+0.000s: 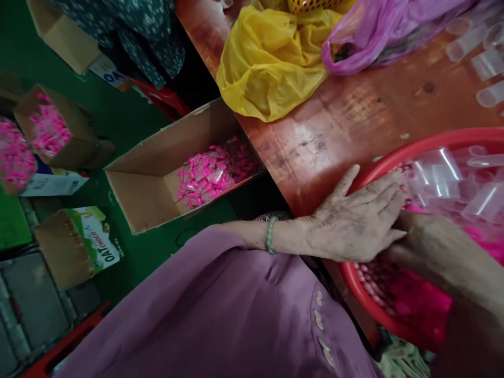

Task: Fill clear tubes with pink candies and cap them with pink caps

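The left hand point(354, 226), open, met the right hand point(413, 236) (its fingers hidden, its grip unclear) over the basin point(351, 281); inside, the clear tubes point(443, 176) lay just beside both, nearer the right

The single head view looks steeply down from above the wearer's purple garment point(220, 315), rolled so the table point(315, 136) edge slants past the red basin point(348, 281). The basin is close, cut by the right border; the green floor point(145, 257) lies farther off, left of it.
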The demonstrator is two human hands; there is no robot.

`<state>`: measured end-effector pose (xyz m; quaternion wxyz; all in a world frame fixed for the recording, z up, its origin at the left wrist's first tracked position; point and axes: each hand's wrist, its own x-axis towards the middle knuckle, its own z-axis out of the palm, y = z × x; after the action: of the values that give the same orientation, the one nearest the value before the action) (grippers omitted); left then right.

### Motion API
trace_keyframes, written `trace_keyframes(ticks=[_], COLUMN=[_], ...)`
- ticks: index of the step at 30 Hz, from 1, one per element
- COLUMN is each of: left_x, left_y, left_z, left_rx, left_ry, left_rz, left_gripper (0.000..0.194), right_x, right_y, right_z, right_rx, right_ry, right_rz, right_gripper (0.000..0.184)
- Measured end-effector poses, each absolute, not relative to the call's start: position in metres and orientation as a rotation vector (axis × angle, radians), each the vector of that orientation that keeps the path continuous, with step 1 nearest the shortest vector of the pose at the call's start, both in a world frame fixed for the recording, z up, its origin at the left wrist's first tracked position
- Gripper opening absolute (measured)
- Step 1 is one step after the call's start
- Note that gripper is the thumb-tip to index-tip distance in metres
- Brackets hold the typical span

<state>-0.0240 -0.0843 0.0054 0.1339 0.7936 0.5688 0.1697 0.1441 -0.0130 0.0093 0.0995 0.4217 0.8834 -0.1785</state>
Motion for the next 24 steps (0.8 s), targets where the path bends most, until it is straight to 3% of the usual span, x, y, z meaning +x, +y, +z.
trace_keyframes(ticks=[7,19,24], left_x=[-0.029,-0.047,-0.055], left_y=[-0.078,-0.077,-0.074], left_z=[0.004,-0.008,-0.008], left_rx=[2.323,2.191,2.190], left_ry=[1.589,1.316,1.237], left_rz=[0.327,0.770,0.805], left_gripper=[0.060,0.062,0.068], right_x=[0.112,0.136,0.138], right_y=[-0.018,-0.047,-0.054], right_z=[0.015,0.020,0.018], right_rx=[1.578,1.817,1.873], right_ry=[2.601,2.734,2.824], right_rz=[-0.818,-1.325,-1.289], right_gripper=[0.023,0.036,0.035])
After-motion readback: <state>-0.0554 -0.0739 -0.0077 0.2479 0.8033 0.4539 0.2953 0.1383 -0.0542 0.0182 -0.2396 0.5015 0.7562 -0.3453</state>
